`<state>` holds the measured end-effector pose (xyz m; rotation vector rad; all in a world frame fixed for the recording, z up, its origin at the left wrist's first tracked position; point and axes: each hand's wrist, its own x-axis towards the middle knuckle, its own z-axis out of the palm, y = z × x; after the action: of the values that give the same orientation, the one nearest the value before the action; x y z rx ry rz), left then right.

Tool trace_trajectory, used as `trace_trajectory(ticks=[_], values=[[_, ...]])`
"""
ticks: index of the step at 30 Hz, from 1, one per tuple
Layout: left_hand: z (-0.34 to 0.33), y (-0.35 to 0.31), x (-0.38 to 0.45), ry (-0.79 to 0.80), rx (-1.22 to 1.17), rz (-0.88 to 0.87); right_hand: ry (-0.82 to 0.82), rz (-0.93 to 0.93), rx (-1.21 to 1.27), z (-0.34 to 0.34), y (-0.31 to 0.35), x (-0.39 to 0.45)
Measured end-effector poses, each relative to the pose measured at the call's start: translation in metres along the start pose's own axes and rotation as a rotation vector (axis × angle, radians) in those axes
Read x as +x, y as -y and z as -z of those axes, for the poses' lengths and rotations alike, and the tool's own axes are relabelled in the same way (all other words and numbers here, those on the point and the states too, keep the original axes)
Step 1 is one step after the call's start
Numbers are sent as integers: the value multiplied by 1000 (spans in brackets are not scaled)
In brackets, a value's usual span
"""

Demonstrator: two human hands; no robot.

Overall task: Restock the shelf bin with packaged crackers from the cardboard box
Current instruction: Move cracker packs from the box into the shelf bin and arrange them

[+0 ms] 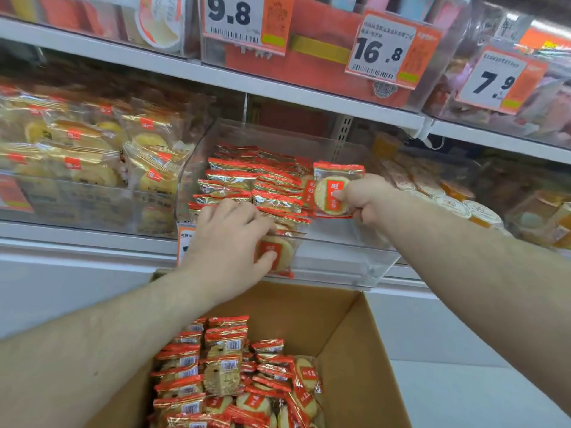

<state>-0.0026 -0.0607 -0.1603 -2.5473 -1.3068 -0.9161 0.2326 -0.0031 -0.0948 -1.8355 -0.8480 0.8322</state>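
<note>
A clear plastic shelf bin point(340, 267) on the middle shelf holds several rows of red-and-clear cracker packets point(247, 180). My left hand point(228, 242) grips a stack of packets point(276, 251) at the bin's front, thumb across the front packet's red label. My right hand point(364, 199) pinches an upright cracker packet point(332, 189) at the right end of the rows. Below, an open cardboard box point(355, 335) holds several more packets point(228, 375) standing on edge.
The bin to the left holds yellow cake packets point(86, 149). The bin to the right holds small round cups point(463, 208). The upper shelf carries price tags 9.8 point(231, 17), 16.8 point(383, 50) and 7.9 point(494, 81). A white shelf edge point(92, 245) runs below the bins.
</note>
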Motion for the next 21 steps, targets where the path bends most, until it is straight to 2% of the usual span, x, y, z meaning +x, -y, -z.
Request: trace_trajectory(ticks=[5, 13, 21], values=[[-9, 0, 3, -31, 18, 10, 39, -113, -115, -31, -12, 32], [-10, 0, 4, -34, 11, 29, -177, 68, -282, -39, -28, 58], [-11, -2, 5, -41, -4, 47, 0, 30, -232, -48, -31, 60]])
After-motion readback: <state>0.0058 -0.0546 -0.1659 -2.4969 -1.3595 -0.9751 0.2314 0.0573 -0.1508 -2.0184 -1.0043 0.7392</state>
